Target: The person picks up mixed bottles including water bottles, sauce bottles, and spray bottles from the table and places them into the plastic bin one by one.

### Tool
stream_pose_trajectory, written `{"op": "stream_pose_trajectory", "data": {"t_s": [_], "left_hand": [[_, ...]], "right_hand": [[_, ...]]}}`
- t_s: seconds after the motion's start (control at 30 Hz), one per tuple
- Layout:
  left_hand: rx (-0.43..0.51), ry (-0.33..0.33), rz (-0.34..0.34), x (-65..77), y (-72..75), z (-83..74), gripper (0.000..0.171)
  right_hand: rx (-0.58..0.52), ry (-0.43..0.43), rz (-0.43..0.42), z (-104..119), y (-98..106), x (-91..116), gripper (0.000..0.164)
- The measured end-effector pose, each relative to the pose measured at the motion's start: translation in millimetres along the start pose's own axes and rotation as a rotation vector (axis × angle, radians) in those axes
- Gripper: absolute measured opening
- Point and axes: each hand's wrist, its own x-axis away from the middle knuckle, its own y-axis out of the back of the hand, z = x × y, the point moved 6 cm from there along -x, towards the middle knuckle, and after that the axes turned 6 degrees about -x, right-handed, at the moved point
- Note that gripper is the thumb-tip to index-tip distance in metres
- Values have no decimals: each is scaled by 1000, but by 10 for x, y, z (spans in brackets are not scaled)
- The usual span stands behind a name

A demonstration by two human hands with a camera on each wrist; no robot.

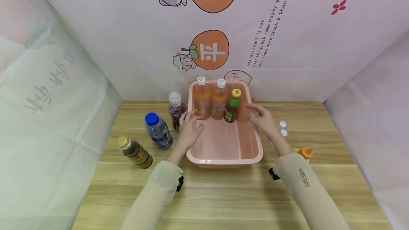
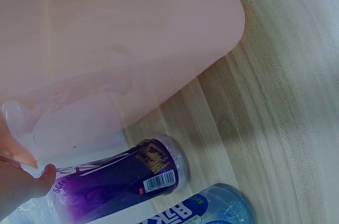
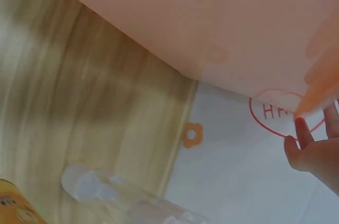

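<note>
A pink plastic basin (image 1: 223, 162) stands on the table. Toward its back are two orange-drink bottles (image 1: 202, 100) with white caps and a dark bottle (image 1: 232, 107) with a yellow cap and green label. My left hand (image 1: 189, 132) is at the basin's left rim, fingers loosely bent and thumb apart over the inside. Opposite it, my right hand (image 1: 264, 120) reaches the right rim with fingers spread. In the right wrist view, some fingers (image 3: 304, 134) show outside the translucent wall and others through it. A purple-drink bottle (image 2: 122, 181) stands close beside my left hand.
Left of the basin are a blue-capped bottle (image 1: 159, 132) and a brown-drink bottle (image 1: 137, 153) with a yellowish cap. On the right lie clear bottles with white caps (image 1: 283, 129) and an orange-tipped yellow bottle (image 1: 306, 153), partly hidden by my sleeve. A printed cloth wall (image 1: 281, 84) rises behind.
</note>
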Motion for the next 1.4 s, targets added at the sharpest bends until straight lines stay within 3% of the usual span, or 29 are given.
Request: {"op": "stream_pose_trajectory", "data": {"t_s": [0.33, 0.77, 1.07, 1.4], "left_hand": [[-10, 7, 7, -13, -5, 14, 28], [10, 11, 11, -15, -18, 35, 28], [18, 13, 6, -16, -18, 12, 27], [49, -31, -85, 30, 43, -3, 31]], "right_hand": [[-44, -46, -46, -137, -115, 0, 54], [-131, 111, -16, -143, -224, -37, 53], [-124, 137, 7, -138, -209, -19, 53], [-93, 131, 28, -149, -238, -23, 54]]}}
